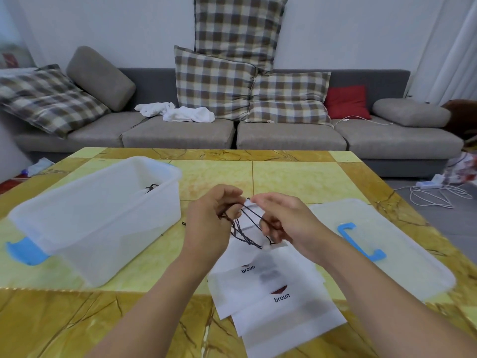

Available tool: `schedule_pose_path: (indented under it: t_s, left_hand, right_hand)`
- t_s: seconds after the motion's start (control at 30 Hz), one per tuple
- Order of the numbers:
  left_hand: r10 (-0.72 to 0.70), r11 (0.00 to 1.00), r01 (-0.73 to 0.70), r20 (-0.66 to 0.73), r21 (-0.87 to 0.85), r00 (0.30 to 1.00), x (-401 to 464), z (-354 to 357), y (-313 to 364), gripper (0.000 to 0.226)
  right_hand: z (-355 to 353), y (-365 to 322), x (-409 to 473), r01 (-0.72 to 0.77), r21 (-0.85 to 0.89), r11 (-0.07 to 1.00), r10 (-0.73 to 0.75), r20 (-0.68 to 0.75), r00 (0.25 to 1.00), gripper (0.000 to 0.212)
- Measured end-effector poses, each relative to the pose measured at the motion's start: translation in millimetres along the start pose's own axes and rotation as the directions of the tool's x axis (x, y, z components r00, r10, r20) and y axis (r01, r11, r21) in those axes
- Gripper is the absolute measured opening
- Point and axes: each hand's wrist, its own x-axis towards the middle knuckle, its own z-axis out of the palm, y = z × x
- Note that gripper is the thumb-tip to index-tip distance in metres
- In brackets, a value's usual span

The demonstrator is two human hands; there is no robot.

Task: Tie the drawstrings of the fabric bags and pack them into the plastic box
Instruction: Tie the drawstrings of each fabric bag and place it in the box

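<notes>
- Fingers of my left hand [211, 215] curl round the dark drawstrings [247, 228], pinching the cord at the tips.
- My right hand [281, 220] pinches the same cords between thumb and forefinger; its other fingers are bent, hooking a strand.
- The white fabric bags [273, 288], printed "broun", lie stacked on the table [284, 174] at 6 o'clock from my hands.
- The plastic box [95, 218] stands at 9 o'clock, its lid [382, 251] flat at 3 o'clock.

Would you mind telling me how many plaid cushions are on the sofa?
4: one at the sofa's left end, one propped high against the wall, and two side by side beneath it.
</notes>
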Motion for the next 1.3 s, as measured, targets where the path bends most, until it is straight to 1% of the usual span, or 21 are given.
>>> schedule_pose_path:
  t_s: [0.07, 0.13, 0.17, 0.23, 0.3, 0.33, 0.4, 0.47, 0.53, 0.6, 0.63, 0.7, 0.77, 0.83, 0.87, 0.93, 1.03, 1.1, 1.17, 1.23, 1.3]
  left_hand:
    - [-0.01, 0.996, 0.01, 0.006, -0.094, 1.0, -2.1, 5.5, 4.9, 0.029]
    - [-0.041, 0.979, 0.054, 0.069, -0.195, 0.997, -5.2, 10.5, 11.5, 0.03]
    - [-0.046, 0.973, 0.068, 0.104, -0.221, 0.993, -6.9, 11.9, 13.8, 0.031]
    - [-0.029, 0.971, 0.062, 0.141, -0.232, 0.99, -7.7, 13.0, 14.8, 0.033]
    - [-0.023, 0.97, 0.061, 0.157, -0.237, 0.987, -5.9, 10.8, 12.2, 0.032]
    - [-0.026, 0.968, 0.066, 0.167, -0.241, 0.986, -4.1, 8.6, 11.2, 0.031]
    - [-0.024, 0.975, 0.061, 0.174, -0.215, 0.984, -0.4, 2.7, 9.2, 0.028]
    - [-0.008, 0.994, 0.027, 0.161, -0.11, 0.987, 1.9, -3.8, 6.6, 0.028]
    - [0.02, 1.0, -0.021, 0.137, 0.008, 0.99, 2.4, -7.4, 3.1, 0.035]
    - [0.069, 0.994, -0.077, 0.098, 0.08, 0.993, 2.8, -8.5, -2.1, 0.041]
    - [0.104, 0.987, -0.112, 0.072, 0.116, 0.992, 2.9, -8.8, -4.9, 0.042]
    - [0.162, 0.97, -0.164, 0.026, 0.179, 0.986, 2.3, -8.3, -8.2, 0.044]
    - [0.159, 0.974, -0.158, 0.009, 0.165, 0.987, 1.4, -7.1, -6.7, 0.044]
    - [0.098, 0.992, -0.1, 0.04, 0.072, 0.994, 0.8, -6.2, -1.9, 0.042]
    - [0.066, 0.998, -0.067, 0.066, 0.018, 0.996, 1.0, -6.1, 0.0, 0.041]
    - [0.028, 0.997, -0.021, 0.096, -0.079, 0.995, 2.0, -5.9, 2.2, 0.041]
    - [0.005, 0.981, 0.024, 0.151, -0.195, 0.989, -0.5, -3.4, 6.2, 0.042]
    - [0.015, 0.98, 0.025, 0.205, -0.195, 0.979, -3.2, -1.8, 8.0, 0.044]
    - [0.027, 0.979, 0.023, 0.245, -0.2, 0.969, -4.7, -1.6, 7.3, 0.052]
    - [0.053, 0.975, 0.009, 0.273, -0.221, 0.961, -5.4, -2.1, 6.6, 0.055]
    - [0.076, 0.982, -0.026, 0.273, -0.185, 0.959, -6.4, -2.2, 6.9, 0.048]
  right_hand:
    - [0.9, -4.4, -4.6, -0.076, 0.025, 0.997, 0.071, 0.138, 0.988, 0.033]
    - [3.6, -2.9, -4.9, -0.119, 0.049, 0.992, 0.107, 0.212, 0.972, 0.044]
    - [5.5, -2.1, -4.0, -0.135, 0.071, 0.988, 0.118, 0.209, 0.971, 0.05]
    - [7.2, -1.2, -1.3, -0.151, 0.135, 0.979, 0.129, 0.162, 0.978, 0.055]
    - [5.3, -2.5, 0.4, -0.144, 0.191, 0.971, 0.128, 0.094, 0.987, 0.054]
    - [2.9, -3.3, 1.1, -0.125, 0.192, 0.974, 0.116, 0.056, 0.992, 0.052]
    - [-2.0, -4.9, 1.1, -0.062, 0.103, 0.993, 0.064, -0.017, 0.998, 0.044]
    - [-3.5, -5.0, 0.0, -0.003, -0.039, 0.999, 0.001, -0.057, 0.998, 0.038]
    - [-3.1, -2.5, -0.6, 0.027, -0.14, 0.99, -0.038, -0.076, 0.996, 0.037]
    - [-1.8, -1.2, -1.2, 0.045, -0.219, 0.975, -0.061, -0.067, 0.996, 0.038]
    - [-1.7, -0.9, -1.6, 0.048, -0.229, 0.972, -0.061, -0.049, 0.997, 0.039]
    - [-1.8, -2.4, -3.2, 0.028, -0.179, 0.983, -0.027, 0.007, 1.0, 0.041]
    - [-1.0, -5.4, -6.4, -0.008, -0.177, 0.984, 0.021, 0.068, 0.997, 0.044]
    - [0.4, -6.0, -7.5, -0.035, -0.245, 0.969, 0.055, 0.075, 0.996, 0.053]
    - [0.6, -5.6, -7.0, -0.064, -0.248, 0.967, 0.085, 0.073, 0.994, 0.06]
    - [0.3, -3.7, -4.2, -0.173, -0.151, 0.973, 0.188, 0.093, 0.978, 0.072]
    - [3.3, -1.7, -1.7, -0.332, -0.01, 0.943, 0.328, 0.178, 0.928, 0.074]
    - [5.5, -0.8, -0.3, -0.409, 0.109, 0.906, 0.379, 0.225, 0.898, 0.066]
    - [5.7, -0.6, 0.7, -0.455, 0.23, 0.86, 0.404, 0.238, 0.883, 0.048]
    - [5.0, -0.1, 2.0, -0.469, 0.334, 0.818, 0.407, 0.241, 0.881, 0.032]
    - [4.0, 2.6, 4.3, -0.443, 0.422, 0.791, 0.386, 0.217, 0.897, 0.029]
